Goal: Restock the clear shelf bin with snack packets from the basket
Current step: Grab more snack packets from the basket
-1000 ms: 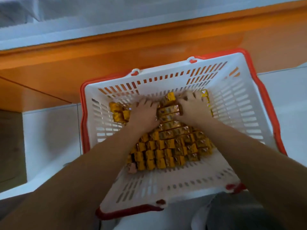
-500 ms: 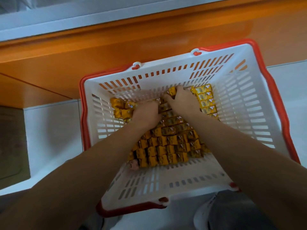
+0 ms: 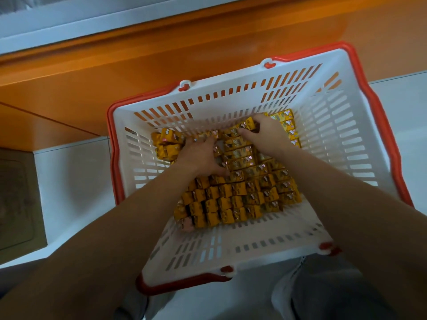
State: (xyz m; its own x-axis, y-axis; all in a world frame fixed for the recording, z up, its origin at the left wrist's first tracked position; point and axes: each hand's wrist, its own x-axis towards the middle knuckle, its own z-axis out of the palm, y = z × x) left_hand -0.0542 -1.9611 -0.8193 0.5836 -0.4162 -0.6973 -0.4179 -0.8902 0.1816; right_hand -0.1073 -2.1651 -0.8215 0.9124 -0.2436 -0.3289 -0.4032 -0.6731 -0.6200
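Note:
A white slatted basket (image 3: 342, 139) with a red rim stands on the floor below me. Its bottom holds several small yellow snack packets (image 3: 233, 202), most in tidy rows. Both my hands are deep in the far part of the basket. My left hand (image 3: 199, 154) lies on the packets with its fingers curled round the left side of a stack. My right hand (image 3: 265, 132) grips the right side of the same stack near the far wall. The clear shelf bin is out of view.
An orange shelf base (image 3: 115, 72) runs across behind the basket, with a pale ledge (image 3: 69, 21) above it. White floor tiles (image 3: 74, 181) lie to the left and right. My grey trouser leg (image 3: 328, 294) shows under the basket's near edge.
Both hands have shifted toward the basket's far wall, the right one farther right, and closed in on a stack of packets. The view moved slightly.

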